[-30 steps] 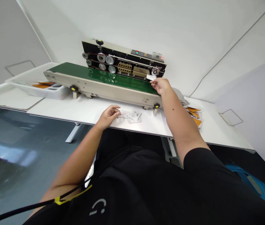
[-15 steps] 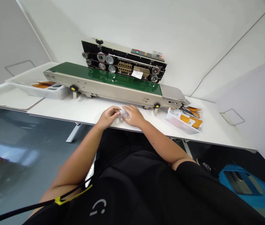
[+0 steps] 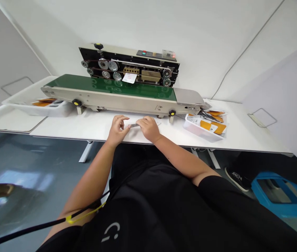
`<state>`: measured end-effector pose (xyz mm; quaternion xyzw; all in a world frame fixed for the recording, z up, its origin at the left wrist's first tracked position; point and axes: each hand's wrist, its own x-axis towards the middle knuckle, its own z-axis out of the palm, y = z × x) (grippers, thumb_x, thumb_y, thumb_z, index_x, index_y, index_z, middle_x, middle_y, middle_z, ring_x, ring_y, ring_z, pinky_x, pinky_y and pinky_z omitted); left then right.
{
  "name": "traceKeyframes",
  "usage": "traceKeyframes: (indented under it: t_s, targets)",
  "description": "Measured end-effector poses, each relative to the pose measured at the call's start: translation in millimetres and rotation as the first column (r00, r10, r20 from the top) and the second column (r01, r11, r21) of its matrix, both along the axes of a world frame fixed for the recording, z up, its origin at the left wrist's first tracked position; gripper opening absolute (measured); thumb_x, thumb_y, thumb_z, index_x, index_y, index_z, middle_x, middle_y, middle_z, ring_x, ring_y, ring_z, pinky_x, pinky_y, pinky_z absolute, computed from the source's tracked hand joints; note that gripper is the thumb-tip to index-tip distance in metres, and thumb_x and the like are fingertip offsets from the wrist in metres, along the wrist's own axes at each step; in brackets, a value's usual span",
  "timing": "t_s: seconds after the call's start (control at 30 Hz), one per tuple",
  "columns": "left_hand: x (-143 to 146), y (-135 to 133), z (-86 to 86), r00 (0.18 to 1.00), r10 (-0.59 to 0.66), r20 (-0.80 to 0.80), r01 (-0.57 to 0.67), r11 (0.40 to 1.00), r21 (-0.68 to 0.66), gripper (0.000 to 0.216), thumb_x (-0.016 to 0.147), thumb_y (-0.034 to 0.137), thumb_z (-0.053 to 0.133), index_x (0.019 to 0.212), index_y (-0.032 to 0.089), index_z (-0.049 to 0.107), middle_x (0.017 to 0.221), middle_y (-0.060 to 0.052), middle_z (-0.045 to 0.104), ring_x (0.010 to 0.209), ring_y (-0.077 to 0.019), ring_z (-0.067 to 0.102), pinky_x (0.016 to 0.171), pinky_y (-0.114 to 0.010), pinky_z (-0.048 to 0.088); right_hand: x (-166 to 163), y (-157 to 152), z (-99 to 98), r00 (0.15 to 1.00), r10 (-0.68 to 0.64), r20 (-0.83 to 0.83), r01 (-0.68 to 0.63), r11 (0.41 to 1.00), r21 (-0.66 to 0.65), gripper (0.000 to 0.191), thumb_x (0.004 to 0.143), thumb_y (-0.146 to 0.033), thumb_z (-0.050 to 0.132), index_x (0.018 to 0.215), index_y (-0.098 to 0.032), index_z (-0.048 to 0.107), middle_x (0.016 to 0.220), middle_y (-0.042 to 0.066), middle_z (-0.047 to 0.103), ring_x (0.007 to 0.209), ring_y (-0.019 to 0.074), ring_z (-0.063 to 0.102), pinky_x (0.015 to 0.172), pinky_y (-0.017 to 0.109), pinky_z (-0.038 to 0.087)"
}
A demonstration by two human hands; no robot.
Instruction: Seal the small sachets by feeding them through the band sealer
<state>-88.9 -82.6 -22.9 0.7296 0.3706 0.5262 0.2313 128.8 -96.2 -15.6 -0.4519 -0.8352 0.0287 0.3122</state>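
A small thin grey-white packet [image 3: 134, 125] is seen nearly edge-on, low over the white table. My right hand [image 3: 150, 129] is closed on it, fingertips pinching its right end. At its left end, the thumb tip of my left hand [image 3: 116, 131] meets or nearly touches it; this hand is open, with index finger and thumb apart. Beyond my hands stands a band sealing machine [image 3: 152, 75] with a green conveyor belt [image 3: 85, 83]. A white printed packet [image 3: 129, 77] hangs in the sealer's jaws above the belt.
On the right, a white bin [image 3: 203, 131] holds orange and silver packets. Another white tray [image 3: 56, 111] with similar packets stands at left. The table's front edge [image 3: 59, 137] runs close before my body. A blue plastic stool [image 3: 282, 196] and a shoe [image 3: 236, 179] show at lower right.
The white packet in the sealer has moved left along the machine. My left fingers have parted, and the packet between my hands now appears more edge-on. The view has shifted slightly.
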Motion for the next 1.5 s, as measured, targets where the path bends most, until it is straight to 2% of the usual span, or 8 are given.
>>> traceKeyframes:
  t_s: [0.2,0.6,0.87,0.97,1.03,1.13,1.33,1.5]
  targets:
    - [1,-4,0.7,0.987,-0.084,-0.133,0.07,0.991,-0.111,0.027,0.094,0.044,0.07,0.109,0.022,0.073,0.088,-0.003,0.067,0.07,-0.0158,0.054,0.068,-0.03,0.047,5,1,0.9,0.971,0.173,-0.164,-0.185,0.981,-0.056,0.037,0.109,-0.031,0.041,0.121,-0.021,0.075,0.106,0.011,0.074,0.101,0.0246,0.064,0.098,0.037,0.049]
    - [0,-4,-6.2,0.989,-0.119,0.09,0.14,0.948,-0.287,0.032,0.084,0.043,0.081,0.096,0.023,0.061,0.071,0.003,0.06,0.058,-0.0131,0.054,0.054,-0.025,0.041,15,6,2.4,0.92,0.089,-0.382,-0.203,0.942,-0.269,0.03,0.1,-0.04,0.057,0.106,-0.019,0.077,0.096,0.005,0.077,0.079,0.017,0.063,0.076,0.029,0.047]
    - [2,-3,-4.9,0.968,-0.18,0.177,0.228,0.922,-0.314,0.035,0.086,0.042,0.077,0.103,0.022,0.054,0.076,0.002,0.067,0.061,-0.0127,0.059,0.058,-0.024,0.043,39,7,80.6,0.957,0.266,-0.116,-0.289,0.823,-0.49,0.012,0.092,-0.029,0.071,0.094,-0.018,0.076,0.083,0.002,0.074,0.075,0.0157,0.063,0.07,0.028,0.042]
    - [2,-3,-3.4,0.953,-0.196,0.23,0.262,0.915,-0.306,0.038,0.089,0.041,0.074,0.114,0.022,0.053,0.079,0.001,0.07,0.06,-0.0116,0.057,0.06,-0.024,0.044,70,30,124.6,0.931,0.101,-0.351,-0.233,0.904,-0.358,0.017,0.097,-0.035,0.067,0.102,-0.019,0.072,0.09,0.002,0.074,0.069,0.0118,0.061,0.063,0.025,0.044]
    - [1,-4,-3.0,0.95,-0.193,0.246,0.261,0.921,-0.289,0.037,0.09,0.04,0.074,0.116,0.021,0.054,0.08,0.001,0.07,0.06,-0.011,0.056,0.061,-0.024,0.044,98,54,150.2,0.756,-0.068,-0.651,-0.054,0.985,-0.166,0.015,0.097,-0.035,0.067,0.101,-0.02,0.067,0.08,-0.001,0.067,0.055,0.0076,0.05,0.053,0.021,0.037]
    - [2,-4,-2.7,0.948,-0.193,0.252,0.263,0.923,-0.281,0.036,0.09,0.039,0.074,0.115,0.021,0.056,0.081,0.001,0.07,0.061,-0.011,0.057,0.061,-0.024,0.045,142,92,174.3,0.509,-0.213,-0.834,0.277,0.958,-0.076,0.017,0.103,-0.034,0.056,0.11,-0.021,0.064,0.073,-0.002,0.063,0.051,0.0079,0.049,0.05,0.019,0.036]
    - [2,-4,-2.1,0.951,-0.186,0.248,0.257,0.92,-0.296,0.036,0.089,0.042,0.074,0.112,0.02,0.059,0.081,0.0,0.069,0.061,-0.0118,0.058,0.062,-0.025,0.047,195,123,162.6,0.424,-0.475,-0.771,0.548,0.813,-0.2,0.038,0.088,-0.008,0.05,0.122,-0.011,0.067,0.067,0.001,0.068,0.051,0.0132,0.061,0.048,0.021,0.043]
    - [1,-5,-1.5,0.967,-0.168,0.191,0.223,0.922,-0.317,0.035,0.089,0.044,0.073,0.111,0.02,0.062,0.084,-0.001,0.07,0.066,-0.0129,0.059,0.065,-0.026,0.048,174,123,143.6,0.458,-0.603,-0.653,0.455,0.79,-0.41,0.029,0.087,-0.007,0.052,0.109,-0.009,0.071,0.059,0.001,0.066,0.046,0.0131,0.059,0.045,0.021,0.047]
